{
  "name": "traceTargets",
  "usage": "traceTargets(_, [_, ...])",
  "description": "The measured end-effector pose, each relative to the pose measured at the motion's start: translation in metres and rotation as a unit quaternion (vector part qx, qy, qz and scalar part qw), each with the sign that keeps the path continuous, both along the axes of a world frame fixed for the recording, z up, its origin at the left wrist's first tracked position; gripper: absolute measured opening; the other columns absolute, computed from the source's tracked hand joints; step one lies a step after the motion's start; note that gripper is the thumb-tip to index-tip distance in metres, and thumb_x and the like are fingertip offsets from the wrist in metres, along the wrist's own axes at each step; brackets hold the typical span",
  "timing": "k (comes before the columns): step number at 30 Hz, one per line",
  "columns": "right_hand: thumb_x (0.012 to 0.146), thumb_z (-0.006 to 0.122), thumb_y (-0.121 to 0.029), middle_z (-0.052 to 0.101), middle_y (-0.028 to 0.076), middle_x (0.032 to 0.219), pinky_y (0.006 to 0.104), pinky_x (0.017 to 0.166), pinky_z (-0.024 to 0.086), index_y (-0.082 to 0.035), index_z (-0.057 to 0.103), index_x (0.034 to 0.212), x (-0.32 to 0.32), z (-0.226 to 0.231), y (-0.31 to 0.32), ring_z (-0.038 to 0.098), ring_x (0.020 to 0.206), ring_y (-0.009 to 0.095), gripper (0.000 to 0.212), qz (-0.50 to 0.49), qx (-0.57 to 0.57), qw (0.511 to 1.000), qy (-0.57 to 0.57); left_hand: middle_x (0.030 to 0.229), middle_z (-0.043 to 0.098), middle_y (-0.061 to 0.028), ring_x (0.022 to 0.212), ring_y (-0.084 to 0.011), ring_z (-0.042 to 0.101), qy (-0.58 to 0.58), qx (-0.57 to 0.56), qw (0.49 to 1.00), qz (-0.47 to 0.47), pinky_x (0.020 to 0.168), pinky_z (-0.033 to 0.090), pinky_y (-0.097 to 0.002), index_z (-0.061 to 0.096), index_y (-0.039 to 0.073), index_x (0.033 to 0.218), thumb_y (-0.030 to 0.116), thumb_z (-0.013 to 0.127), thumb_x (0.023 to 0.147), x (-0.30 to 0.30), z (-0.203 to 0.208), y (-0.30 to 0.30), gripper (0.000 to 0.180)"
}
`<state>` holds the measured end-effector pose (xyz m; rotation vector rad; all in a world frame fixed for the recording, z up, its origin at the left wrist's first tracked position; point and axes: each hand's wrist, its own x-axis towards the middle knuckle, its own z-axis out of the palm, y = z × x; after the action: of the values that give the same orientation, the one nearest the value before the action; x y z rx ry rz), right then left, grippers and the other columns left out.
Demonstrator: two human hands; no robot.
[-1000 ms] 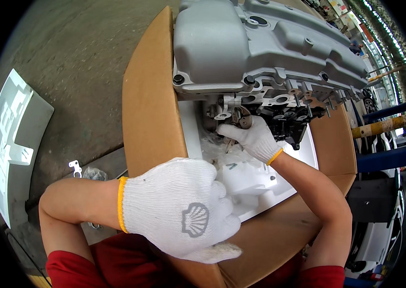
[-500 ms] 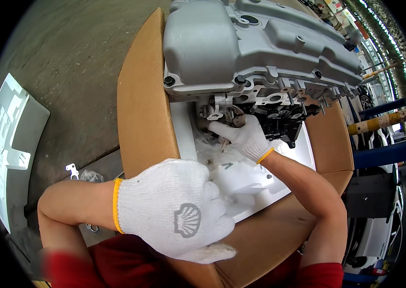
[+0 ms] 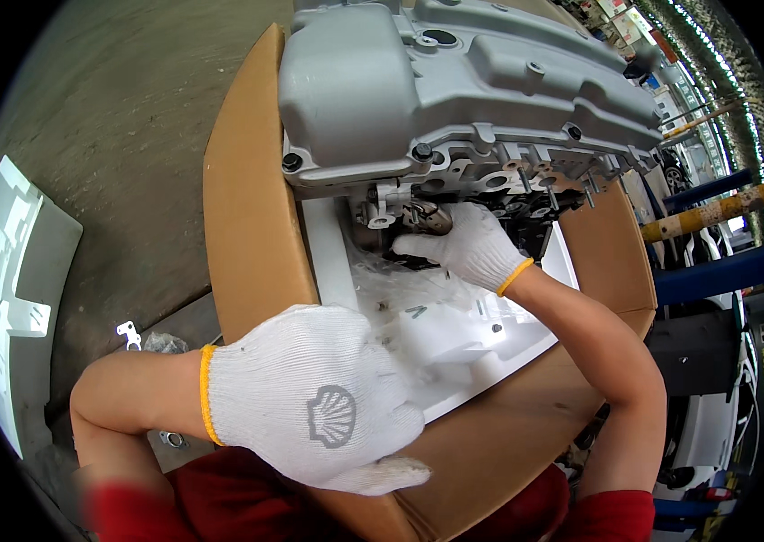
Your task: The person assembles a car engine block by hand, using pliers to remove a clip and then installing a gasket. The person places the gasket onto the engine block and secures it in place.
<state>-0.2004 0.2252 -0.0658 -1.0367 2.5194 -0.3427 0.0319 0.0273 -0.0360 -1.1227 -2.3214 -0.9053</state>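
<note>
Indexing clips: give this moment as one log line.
left hand: over box | right hand: at metal part, grip unclear | part: below engine cover

The open way down is over the foam (image 3: 449,339), between the left hand (image 3: 309,397) and the right hand (image 3: 477,244), though clear wrap (image 3: 386,280) clutters its far left part. The engine (image 3: 355,90) blocks the far side and overhangs the gap where the right hand sits. The box (image 3: 246,190) walls off left and right; the left hand covers the near left corner. Left of the box, the floor (image 3: 147,154) lies open up to a white panel (image 3: 34,280).
</note>
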Motion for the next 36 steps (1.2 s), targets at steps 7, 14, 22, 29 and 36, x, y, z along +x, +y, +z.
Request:
traceTargets(7, [0.093,0.093,-0.031,0.084,0.005,0.106,0.0325,0.086,0.061,-0.002,0.086,0.116,0.023,-0.043,-0.005,0.074,0.095,0.01,0.038,-0.138,-0.221,0.933,-0.247,0.059,0.053,0.0033,0.05,-0.0231,0.056,-0.027,-0.063,0.998,-0.011,0.047,0.039,-0.0375,0.062,0.023,0.072,0.066,0.08,0.093,-0.004,0.016,-0.004,0.052])
traceTargets(14, [0.092,0.09,-0.058,0.084,0.021,0.118,0.0448,0.103,0.06,0.0,0.083,0.127,-0.001,0.001,0.003,0.079,0.109,0.034,0.068,-0.031,-0.009,0.996,-0.081,0.058,0.055,0.0032,0.049,-0.0212,0.058,-0.016,-0.081,0.996,-0.02,0.046,0.041,-0.0379,0.062,0.023,0.071,0.066,0.079,0.094,-0.005,0.02,-0.003,0.051])
traceTargets(22, [0.091,0.093,-0.055,0.085,0.021,0.12,0.0439,0.103,0.06,0.0,0.084,0.125,0.01,0.007,-0.005,0.08,0.112,0.037,0.065,-0.051,0.004,0.998,-0.026,0.057,0.055,0.0039,0.048,-0.0207,0.059,-0.02,-0.098,0.995,-0.021,0.045,0.042,-0.038,0.06,0.022,0.07,0.066,0.078,0.094,-0.005,0.019,-0.005,0.053])
traceTargets(29, [0.093,0.091,-0.046,0.086,0.011,0.114,0.0383,0.102,0.059,-0.006,0.086,0.124,0.018,-0.044,0.004,0.078,0.103,0.027,0.051,-0.121,-0.206,0.947,-0.215,0.057,0.055,0.0037,0.048,-0.0212,0.06,-0.019,-0.099,0.995,-0.025,0.046,0.042,-0.0384,0.061,0.022,0.07,0.065,0.079,0.093,-0.007,0.02,-0.002,0.052])
traceTargets(36, [0.091,0.092,-0.055,0.086,0.019,0.117,0.0418,0.103,0.059,0.001,0.084,0.123,0.014,0.014,-0.005,0.081,0.107,0.031,0.065,-0.076,0.009,0.992,-0.1,0.058,0.055,0.0037,0.049,-0.0212,0.059,-0.019,-0.079,0.997,-0.016,0.046,0.041,-0.0381,0.061,0.022,0.071,0.064,0.08,0.092,-0.003,0.017,-0.004,0.051])
